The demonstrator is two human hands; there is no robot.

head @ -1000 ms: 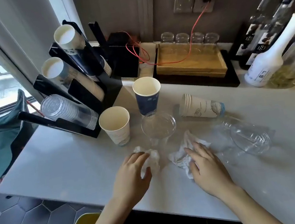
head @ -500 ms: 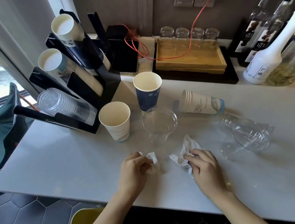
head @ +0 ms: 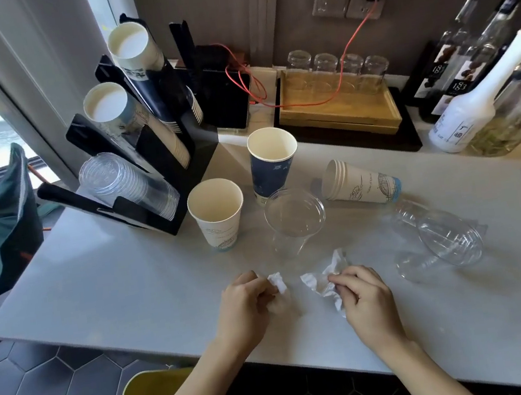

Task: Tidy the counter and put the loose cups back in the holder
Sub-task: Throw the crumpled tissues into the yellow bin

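1. The cup holder stands far left on the counter.
2. Two paper cups stand just right of it.
3. A cup stack lies further right.
4. A wooden tray sits behind, with bottles at far right.

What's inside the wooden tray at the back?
The wooden tray holds four clear glasses along its far edge, seemingly upside down. A red cable crosses it. The rest looks bare; its near inside wall is hidden.
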